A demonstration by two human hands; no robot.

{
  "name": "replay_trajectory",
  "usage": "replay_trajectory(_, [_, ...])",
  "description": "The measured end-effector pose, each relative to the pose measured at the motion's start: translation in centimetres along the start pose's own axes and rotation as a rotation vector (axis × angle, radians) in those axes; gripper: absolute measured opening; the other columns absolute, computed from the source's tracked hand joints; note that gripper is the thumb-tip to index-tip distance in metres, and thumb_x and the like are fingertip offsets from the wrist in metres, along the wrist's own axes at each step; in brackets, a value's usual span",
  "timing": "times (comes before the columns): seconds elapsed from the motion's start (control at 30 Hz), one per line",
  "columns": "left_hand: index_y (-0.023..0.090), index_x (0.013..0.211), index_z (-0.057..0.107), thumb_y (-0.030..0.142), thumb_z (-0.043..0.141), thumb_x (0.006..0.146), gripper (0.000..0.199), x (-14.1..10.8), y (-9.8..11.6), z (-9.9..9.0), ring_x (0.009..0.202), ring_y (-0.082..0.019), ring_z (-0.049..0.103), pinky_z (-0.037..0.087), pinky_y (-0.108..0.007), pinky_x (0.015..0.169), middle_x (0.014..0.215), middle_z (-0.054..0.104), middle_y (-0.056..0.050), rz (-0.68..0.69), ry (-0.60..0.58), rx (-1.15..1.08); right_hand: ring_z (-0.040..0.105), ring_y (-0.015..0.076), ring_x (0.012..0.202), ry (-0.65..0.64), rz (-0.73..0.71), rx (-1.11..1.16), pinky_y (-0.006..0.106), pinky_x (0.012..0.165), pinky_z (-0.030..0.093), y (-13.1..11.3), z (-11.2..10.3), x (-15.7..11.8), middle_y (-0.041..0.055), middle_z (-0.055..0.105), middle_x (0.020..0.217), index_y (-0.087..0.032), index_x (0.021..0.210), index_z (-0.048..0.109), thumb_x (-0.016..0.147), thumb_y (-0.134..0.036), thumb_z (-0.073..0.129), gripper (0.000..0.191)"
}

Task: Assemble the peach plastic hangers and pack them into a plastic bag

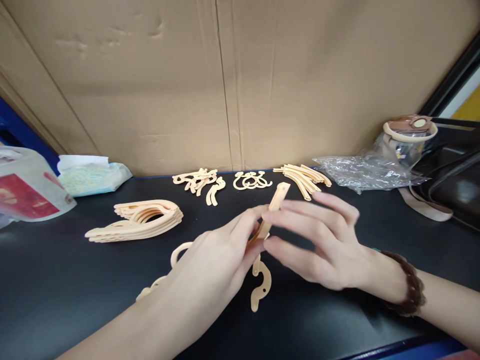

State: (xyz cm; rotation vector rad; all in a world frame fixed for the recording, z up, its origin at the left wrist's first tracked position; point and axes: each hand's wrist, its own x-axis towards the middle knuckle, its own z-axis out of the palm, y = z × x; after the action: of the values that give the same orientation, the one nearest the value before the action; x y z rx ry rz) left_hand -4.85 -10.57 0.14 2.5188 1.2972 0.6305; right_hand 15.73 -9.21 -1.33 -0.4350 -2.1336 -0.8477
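Observation:
Between my two hands is a beige plastic folding-hanger piece (278, 198), a flat strip tilted up to the right. My left hand (228, 250) is closed on its lower end, with the fingertips partly hidden. My right hand (326, 245) pinches the same piece from the right with thumb and fingers. Under the hands a curved hanger part (265, 285) with small holes shows against the black table. Behind my left forearm another curved beige part (180, 251) is partly covered.
On the left lies a stack of folded beige hangers (138, 229). Along the back are short curved arms (197, 179), hooks (252, 180) and long strips (302, 177). A tissue pack (95, 175), a white roll (33, 185), plastic wrap (367, 172) and a clear bag (407, 145) stand at the sides.

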Motion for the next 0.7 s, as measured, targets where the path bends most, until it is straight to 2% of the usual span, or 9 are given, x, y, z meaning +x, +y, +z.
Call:
replay_trajectory(0.07, [0.033, 0.124, 0.041, 0.024, 0.044, 0.096, 0.029, 0.0, 0.1, -0.3, 0.074, -0.018, 0.069, 0.049, -0.023, 0.054, 0.093, 0.068, 0.002, -0.044, 0.012, -0.041, 0.052, 0.0139, 0.114, 0.027, -0.111, 0.05, 0.031, 0.104, 0.034, -0.2, -0.5, 0.0, -0.0044, 0.071, 0.104, -0.029, 0.09, 0.065, 0.084, -0.016, 0.061, 0.015])
replay_trajectory(0.1, [0.034, 0.128, 0.039, 0.025, 0.044, 0.096, 0.034, 0.0, 0.1, -0.4, 0.075, -0.018, 0.069, 0.05, -0.023, 0.054, 0.094, 0.069, 0.002, -0.062, 0.013, -0.052, 0.054, 0.0138, 0.109, -0.008, -0.148, 0.101, 0.03, 0.105, 0.033, -0.3, -0.6, 0.0, -0.0039, 0.07, 0.101, -0.027, 0.086, 0.066, 0.085, -0.016, 0.058, 0.014])
replay_trajectory(0.17, [0.033, 0.135, 0.033, 0.023, 0.047, 0.093, 0.045, 0.1, -0.1, -0.4, 0.074, -0.019, 0.07, 0.051, -0.024, 0.055, 0.095, 0.068, -0.001, -0.087, 0.015, -0.059, 0.057, 0.0146, 0.095, -0.182, -0.153, 0.258, 0.03, 0.103, 0.035, -0.5, -0.7, 0.4, -0.0012, 0.07, 0.091, -0.023, 0.082, 0.068, 0.085, -0.018, 0.054, 0.015])
replay_trajectory(0.23, [0.031, 0.139, 0.025, 0.018, 0.049, 0.089, 0.057, 0.2, -0.5, -0.2, 0.071, -0.019, 0.069, 0.052, -0.026, 0.057, 0.099, 0.068, -0.003, -0.122, -0.003, -0.071, 0.057, 0.0148, 0.085, -0.385, -0.082, 0.445, 0.032, 0.1, 0.039, -0.6, -0.4, 0.7, 0.0008, 0.067, 0.085, -0.02, 0.083, 0.07, 0.085, -0.022, 0.054, 0.016])
replay_trajectory(0.3, [0.03, 0.141, 0.021, 0.013, 0.049, 0.086, 0.064, 0.4, -1.0, 0.0, 0.069, -0.017, 0.068, 0.053, -0.027, 0.059, 0.107, 0.066, -0.005, -0.155, -0.021, -0.138, 0.056, 0.015, 0.088, -0.51, -0.011, 0.585, 0.032, 0.097, 0.04, -0.6, -0.1, 0.9, 0.0019, 0.065, 0.089, -0.019, 0.087, 0.071, 0.084, -0.026, 0.06, 0.013])
replay_trajectory(0.43, [0.031, 0.137, 0.02, 0.005, 0.046, 0.08, 0.068, 0.7, -1.8, 0.3, 0.068, -0.012, 0.067, 0.054, -0.026, 0.061, 0.119, 0.059, -0.006, -0.173, -0.013, -0.286, 0.053, 0.0144, 0.103, -0.623, 0.04, 0.678, 0.03, 0.097, 0.039, -0.5, 0.2, 0.8, 0.0016, 0.063, 0.098, -0.021, 0.095, 0.07, 0.088, -0.027, 0.061, 0.013])
replay_trajectory(0.57, [0.032, 0.133, 0.02, 0.005, 0.044, 0.08, 0.064, 0.7, -2.0, 0.6, 0.059, -0.009, 0.061, 0.052, -0.023, 0.053, 0.112, 0.058, -0.003, -0.214, -0.032, -0.335, 0.055, 0.0129, 0.106, -0.627, 0.091, 0.69, 0.03, 0.101, 0.038, -0.3, 0.3, 0.7, 0.0016, 0.065, 0.098, -0.02, 0.089, 0.069, 0.092, -0.02, 0.055, 0.015])
replay_trajectory(0.7, [0.029, 0.122, 0.026, 0.006, 0.044, 0.079, 0.052, 0.8, -1.9, 0.9, 0.064, -0.012, 0.061, 0.049, -0.02, 0.044, 0.098, 0.056, -0.001, -0.299, -0.086, -0.493, 0.057, 0.0169, 0.11, -0.484, 0.259, 0.628, 0.04, 0.109, 0.031, 1.2, 1.0, 0.4, 0.0028, 0.068, 0.104, -0.02, 0.08, 0.062, 0.085, -0.019, 0.06, 0.006])
